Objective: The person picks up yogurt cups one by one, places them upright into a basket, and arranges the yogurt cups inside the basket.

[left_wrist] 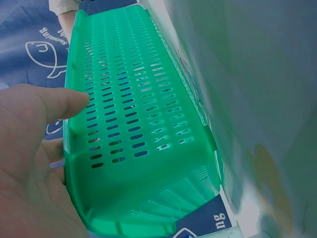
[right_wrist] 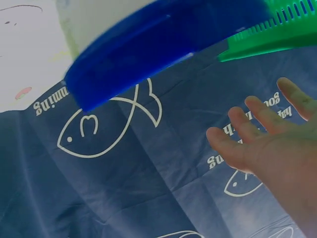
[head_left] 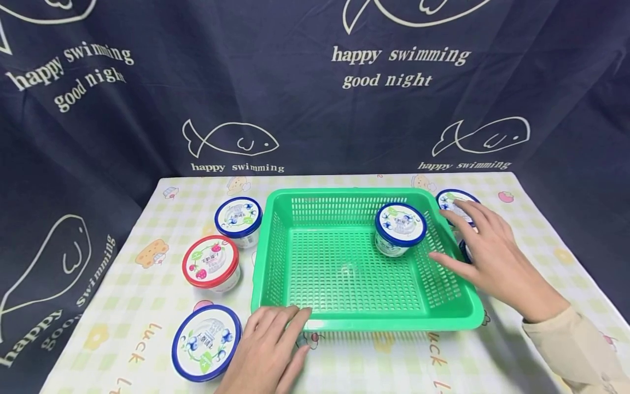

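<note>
While the near blue-lidded tub (head_left: 206,343), the red-lidded tub (head_left: 210,261) and the far-left blue-lidded tub (head_left: 238,217) stand on the checked cloth (head_left: 147,295), the left hand (head_left: 268,347) has its fingers lightly bent over the near rim of the green basket (head_left: 374,323), thumb outside; how hard it grips I cannot tell, but light, steady pressure should keep the basket from sliding. Inside, near the right wall, sits the basket's tub (head_left: 401,224), lid up. Over the right rim is the right hand (head_left: 494,262), fingers spread wide and holding nothing, close to the far-right blue-lidded tub (head_left: 456,202) and a partly hidden tub (head_left: 465,252); a sound grip here would likely mean bringing thumb and fingers to opposite sides of one tub, below its lid, without knocking its neighbour or the rim
</note>
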### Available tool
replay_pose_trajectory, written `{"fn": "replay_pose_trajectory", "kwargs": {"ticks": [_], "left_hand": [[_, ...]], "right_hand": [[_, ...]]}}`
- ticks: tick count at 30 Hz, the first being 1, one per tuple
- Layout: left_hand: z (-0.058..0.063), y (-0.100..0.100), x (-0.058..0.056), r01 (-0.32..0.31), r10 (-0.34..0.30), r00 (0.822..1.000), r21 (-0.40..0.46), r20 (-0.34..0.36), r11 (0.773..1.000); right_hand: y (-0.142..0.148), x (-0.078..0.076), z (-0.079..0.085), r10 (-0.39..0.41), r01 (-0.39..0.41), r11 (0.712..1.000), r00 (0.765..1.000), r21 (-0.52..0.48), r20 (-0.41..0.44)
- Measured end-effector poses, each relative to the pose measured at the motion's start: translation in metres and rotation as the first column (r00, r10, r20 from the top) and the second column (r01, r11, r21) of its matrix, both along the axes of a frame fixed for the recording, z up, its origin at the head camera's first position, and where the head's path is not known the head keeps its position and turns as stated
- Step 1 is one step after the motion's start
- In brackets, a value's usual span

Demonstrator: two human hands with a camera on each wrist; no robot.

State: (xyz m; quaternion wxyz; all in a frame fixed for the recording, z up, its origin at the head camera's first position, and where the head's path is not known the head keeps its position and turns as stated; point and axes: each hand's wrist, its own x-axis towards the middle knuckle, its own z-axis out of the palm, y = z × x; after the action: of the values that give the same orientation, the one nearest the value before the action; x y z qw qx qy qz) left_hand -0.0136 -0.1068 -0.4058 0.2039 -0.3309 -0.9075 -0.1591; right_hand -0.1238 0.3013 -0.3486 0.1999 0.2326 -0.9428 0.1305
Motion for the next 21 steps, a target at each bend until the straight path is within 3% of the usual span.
{"fn": "replay_pose_trajectory", "kwargs": {"ticks": [21], "left_hand": [[-0.002,0.001,-0.001,0.006,-0.006,1.000,0.013,-0.003,1.000]], "right_hand": [[0.021,0.011,-0.003,-0.061,0.064,0.993,0.997,-0.095,0.041]]}}
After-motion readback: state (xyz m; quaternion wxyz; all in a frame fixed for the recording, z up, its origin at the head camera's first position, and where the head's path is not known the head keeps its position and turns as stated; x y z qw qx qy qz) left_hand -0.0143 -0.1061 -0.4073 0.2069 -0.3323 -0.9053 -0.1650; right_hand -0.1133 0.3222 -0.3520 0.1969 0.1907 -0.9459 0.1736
